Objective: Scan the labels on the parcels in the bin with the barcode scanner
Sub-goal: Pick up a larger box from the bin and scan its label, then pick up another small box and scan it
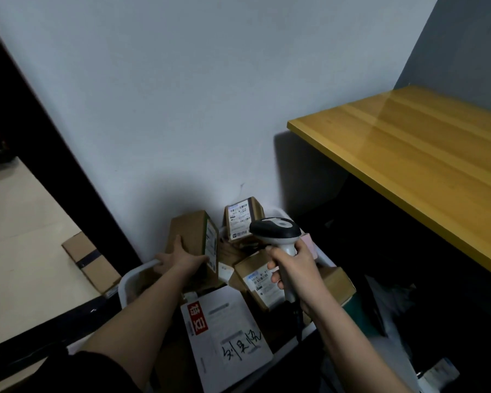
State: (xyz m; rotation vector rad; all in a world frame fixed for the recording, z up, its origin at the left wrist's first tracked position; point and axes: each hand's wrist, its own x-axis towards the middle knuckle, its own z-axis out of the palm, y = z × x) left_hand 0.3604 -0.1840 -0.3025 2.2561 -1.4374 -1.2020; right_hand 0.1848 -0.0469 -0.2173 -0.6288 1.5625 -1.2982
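A white bin (126,282) on the floor holds several cardboard parcels. My left hand (179,258) grips a tall brown box (192,231) standing on end at the bin's left, its label on the right-hand face. My right hand (295,272) holds a white and black barcode scanner (275,229) by the handle, head pointing left and its cable trailing down. Behind the scanner stands a small box with a white label (238,219). Below it lies another labelled box (260,282). A white envelope with red print and handwriting (224,336) lies at the front.
A yellow wooden tabletop (408,154) juts out on the right above a dark space. A white wall stands behind the bin. A flat cardboard box (91,262) lies on the pale floor to the left, beside a black door frame (54,154).
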